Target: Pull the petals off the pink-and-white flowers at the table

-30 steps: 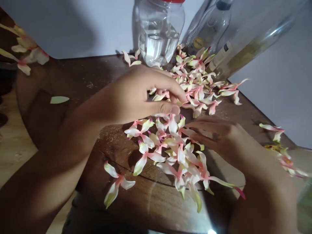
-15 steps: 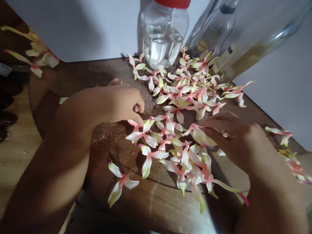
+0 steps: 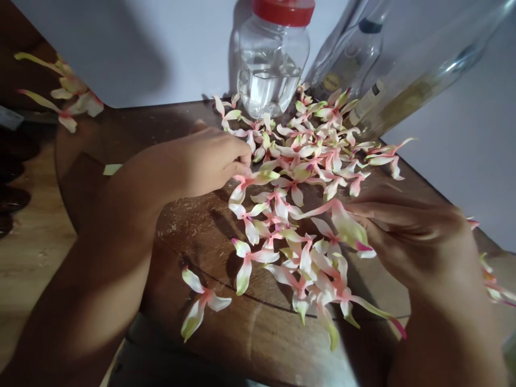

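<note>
Pink and white flowers with greenish petal tips are strewn across the brown wooden table (image 3: 226,355). My left hand (image 3: 212,156) has its fingers curled, pinching a small flower (image 3: 246,183) at the left side of the spread. On the right, my right hand (image 3: 423,231) is partly blurred. Its closed fingers grip a larger flower (image 3: 349,226), which is tilted with its petals pointing left and down. One loose flower (image 3: 203,301) lies alone near the front edge. The fingertips of both hands are partly hidden.
Behind the flowers stands a clear jar (image 3: 274,64) with a red lid and clear contents. Right of it are a clear bottle (image 3: 350,59) and a tall glass vessel (image 3: 435,80). More flowers (image 3: 72,97) hang over the table's left back edge, beside a pale wall (image 3: 193,48).
My left hand has moved slightly up and right, with a small flower shifting with it. My right hand has drawn to the right and lifted the larger flower a little.
</note>
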`<state>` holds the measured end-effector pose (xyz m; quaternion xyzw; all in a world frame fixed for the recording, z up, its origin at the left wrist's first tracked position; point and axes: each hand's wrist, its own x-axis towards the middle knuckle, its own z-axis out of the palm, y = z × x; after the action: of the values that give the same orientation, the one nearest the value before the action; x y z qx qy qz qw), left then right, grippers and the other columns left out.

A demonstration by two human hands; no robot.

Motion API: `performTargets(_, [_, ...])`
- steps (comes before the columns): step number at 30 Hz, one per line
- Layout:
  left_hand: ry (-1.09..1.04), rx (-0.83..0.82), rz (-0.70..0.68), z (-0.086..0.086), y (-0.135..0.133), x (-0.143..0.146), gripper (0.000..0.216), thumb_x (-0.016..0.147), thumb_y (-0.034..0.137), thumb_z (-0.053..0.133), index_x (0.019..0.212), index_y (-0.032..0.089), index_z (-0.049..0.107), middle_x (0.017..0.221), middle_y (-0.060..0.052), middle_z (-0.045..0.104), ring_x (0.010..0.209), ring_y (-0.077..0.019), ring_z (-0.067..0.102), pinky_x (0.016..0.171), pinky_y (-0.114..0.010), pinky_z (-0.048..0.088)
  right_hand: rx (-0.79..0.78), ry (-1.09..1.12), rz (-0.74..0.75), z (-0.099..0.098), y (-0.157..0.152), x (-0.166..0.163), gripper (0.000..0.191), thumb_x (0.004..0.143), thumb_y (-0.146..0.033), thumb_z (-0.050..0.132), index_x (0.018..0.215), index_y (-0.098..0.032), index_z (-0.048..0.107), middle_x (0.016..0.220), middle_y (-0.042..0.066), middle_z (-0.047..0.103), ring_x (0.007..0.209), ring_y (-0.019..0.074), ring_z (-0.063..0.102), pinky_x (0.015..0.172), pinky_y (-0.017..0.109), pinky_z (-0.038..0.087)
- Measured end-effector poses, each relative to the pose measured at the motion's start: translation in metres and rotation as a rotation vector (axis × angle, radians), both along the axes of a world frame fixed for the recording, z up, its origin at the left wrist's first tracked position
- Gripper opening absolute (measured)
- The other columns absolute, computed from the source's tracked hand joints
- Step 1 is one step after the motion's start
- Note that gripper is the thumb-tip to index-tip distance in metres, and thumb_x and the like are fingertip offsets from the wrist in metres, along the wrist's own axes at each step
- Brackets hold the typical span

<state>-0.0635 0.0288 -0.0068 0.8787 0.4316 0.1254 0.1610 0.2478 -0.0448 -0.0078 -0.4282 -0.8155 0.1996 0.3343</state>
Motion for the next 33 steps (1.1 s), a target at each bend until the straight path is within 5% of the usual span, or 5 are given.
performTargets(8, [-0.263,0.077,-0.091,0.014,-0.009,0.016,0.010,0.094,0.025,0.061,0.088,0.023,0.069,0.085,0.003,0.069,0.075,-0.0128,0.062,0.068,-0.025,0.043,-0.014,0.126,-0.050,0.003,-0.007,-0.007,0.020,0.082,-0.010,0.076,0.084,-0.029,0.077,0.079,-0.001,0.072,0.071,0.0172,0.066,0.067,0.033,0.050])
performTargets(14, [0.010,-0.224,-0.240,0.004,-0.003,0.012,0.020,0.095,0.030,0.057,0.086,0.024,0.074,0.087,0.001,0.073,0.074,-0.0133,0.064,0.072,-0.025,0.044,-0.139,0.002,0.038,0.001,-0.001,-0.006,0.014,0.088,-0.019,0.074,0.096,-0.029,0.080,0.090,0.000,0.078,0.079,0.0168,0.072,0.069,0.027,0.055])
performTargets(17, [0.122,-0.271,-0.203,-0.002,0.000,0.013,0.020,0.093,0.041,0.061,0.101,0.029,0.075,0.099,0.002,0.075,0.082,-0.0155,0.067,0.075,-0.025,0.045,-0.280,-0.158,0.062,0.002,0.004,0.007,0.034,0.090,-0.037,0.074,0.123,-0.030,0.073,0.103,0.002,0.077,0.082,0.0177,0.071,0.070,0.029,0.055])
performTargets(24, [-0.043,-0.049,-0.185,0.002,-0.003,0.029,0.023,0.095,0.041,0.057,0.096,0.024,0.074,0.097,-0.002,0.074,0.082,-0.0170,0.064,0.077,-0.029,0.043,-0.289,-0.428,-0.258,0.002,0.004,0.067,0.039,0.089,-0.048,0.069,0.126,-0.033,0.069,0.131,0.004,0.069,0.114,0.0312,0.066,0.097,0.049,0.051])
performTargets(33, [-0.058,-0.037,-0.226,-0.003,-0.011,0.039,0.024,0.098,0.040,0.054,0.103,0.028,0.074,0.103,-0.001,0.075,0.091,-0.0183,0.067,0.090,-0.031,0.043,-0.550,-0.536,-0.067,-0.007,0.010,0.040,0.021,0.092,-0.045,0.067,0.102,-0.030,0.077,0.097,0.002,0.076,0.082,0.0205,0.070,0.068,0.032,0.052])
